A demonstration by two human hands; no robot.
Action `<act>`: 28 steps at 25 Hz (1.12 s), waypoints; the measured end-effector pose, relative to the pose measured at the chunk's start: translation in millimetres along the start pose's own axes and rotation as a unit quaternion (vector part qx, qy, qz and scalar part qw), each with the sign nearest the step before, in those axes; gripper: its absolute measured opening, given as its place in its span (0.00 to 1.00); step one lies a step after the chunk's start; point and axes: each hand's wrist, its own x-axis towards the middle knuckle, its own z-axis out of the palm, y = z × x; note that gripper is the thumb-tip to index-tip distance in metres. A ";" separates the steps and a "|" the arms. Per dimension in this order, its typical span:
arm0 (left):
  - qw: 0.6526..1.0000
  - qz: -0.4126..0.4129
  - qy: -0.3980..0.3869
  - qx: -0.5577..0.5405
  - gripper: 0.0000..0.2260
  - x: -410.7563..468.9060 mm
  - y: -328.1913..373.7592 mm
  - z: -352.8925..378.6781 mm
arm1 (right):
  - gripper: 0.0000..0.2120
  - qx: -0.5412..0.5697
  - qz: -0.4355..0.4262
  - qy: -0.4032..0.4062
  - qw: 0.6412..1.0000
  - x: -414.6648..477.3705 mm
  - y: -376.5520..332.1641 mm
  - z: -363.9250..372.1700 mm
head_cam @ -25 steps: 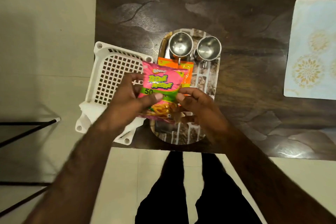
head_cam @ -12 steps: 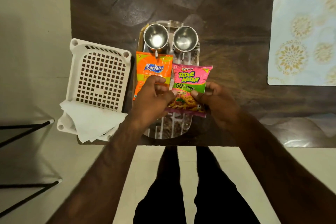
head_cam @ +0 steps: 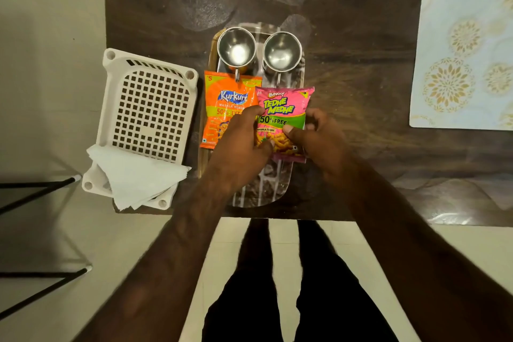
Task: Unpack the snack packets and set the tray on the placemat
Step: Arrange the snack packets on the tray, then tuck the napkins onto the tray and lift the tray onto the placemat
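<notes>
A pink snack packet [head_cam: 283, 111] lies on the right side of the oblong patterned tray [head_cam: 261, 191]. My left hand [head_cam: 238, 153] pinches its left edge and my right hand [head_cam: 316, 141] grips its right edge. Beside it on the tray's left side lies an orange snack packet [head_cam: 224, 103], partly covered by my left hand. Two steel cups [head_cam: 236, 47] [head_cam: 281, 50] stand at the tray's far end. The pale floral placemat [head_cam: 466, 47] lies on the table at the far right.
A white perforated plastic basket [head_cam: 150, 103] sits left of the tray, with a folded white cloth [head_cam: 136, 178] over its near corner. The dark table's near edge [head_cam: 361, 219] runs just below the tray. Black metal legs [head_cam: 36, 191] stand at the left on the floor.
The pink packet has moved from above the orange one to the tray's right side and lies lower. The orange packet is now uncovered. Both hands followed it rightward.
</notes>
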 end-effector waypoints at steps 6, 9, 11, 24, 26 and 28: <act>0.998 0.021 0.009 0.051 0.28 6.5 1.6 -3.0 | 0.25 -0.182 -0.050 0.077 0.979 3.0 -3.5 1.8; 0.998 0.032 0.005 0.060 0.28 -2.0 3.1 -8.6 | 0.24 -0.215 -0.051 0.084 0.972 2.0 -2.9 2.2; 0.998 0.029 0.027 0.053 0.27 -19.6 -2.3 -18.7 | 0.18 -0.226 -0.077 0.125 0.963 -7.5 0.0 -0.2; 0.921 -0.313 0.194 0.128 0.13 -108.7 -141.4 -153.4 | 0.11 -0.396 -0.215 -0.163 0.877 -68.4 -5.4 146.2; 0.927 -0.308 0.183 0.105 0.13 -110.7 -147.0 -144.5 | 0.13 -0.418 -0.215 -0.206 0.859 -59.9 -5.5 182.8; 0.929 -0.312 0.176 0.098 0.14 -110.8 -152.6 -136.1 | 0.18 -0.471 -0.212 -0.224 0.826 -50.7 -3.6 211.1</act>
